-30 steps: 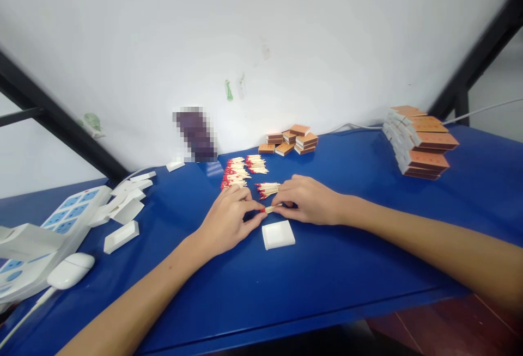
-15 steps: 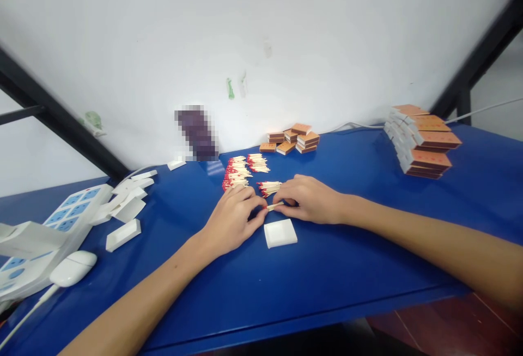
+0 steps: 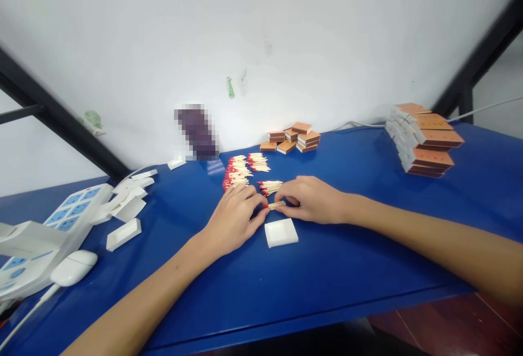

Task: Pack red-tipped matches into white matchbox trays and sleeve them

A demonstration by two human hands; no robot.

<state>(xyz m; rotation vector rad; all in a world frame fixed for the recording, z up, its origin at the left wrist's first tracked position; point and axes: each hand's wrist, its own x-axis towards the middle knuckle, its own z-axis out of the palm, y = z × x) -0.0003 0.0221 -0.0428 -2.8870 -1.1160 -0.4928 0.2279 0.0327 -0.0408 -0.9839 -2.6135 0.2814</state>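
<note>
Between my two hands lies a small bundle of matches, red heads to the left. My left hand pinches the head end with thumb and forefinger. The bare ends are pinched by my right hand. Just in front of the bundle, on the blue table, sits a white matchbox tray, its inside facing up. Right behind my fingers is a small heap of matches. Larger match piles lie beyond my left hand, one partly hidden by it.
Orange matchboxes are stacked against the wall, with a taller stack at the right. On the left lie several white trays, a power strip and a white plug with its cable. A pixelated dark object leans on the wall.
Slightly more of the match bundle shows between my fingertips, and my right hand has shifted very slightly. The tray and the match piles stay in place.
</note>
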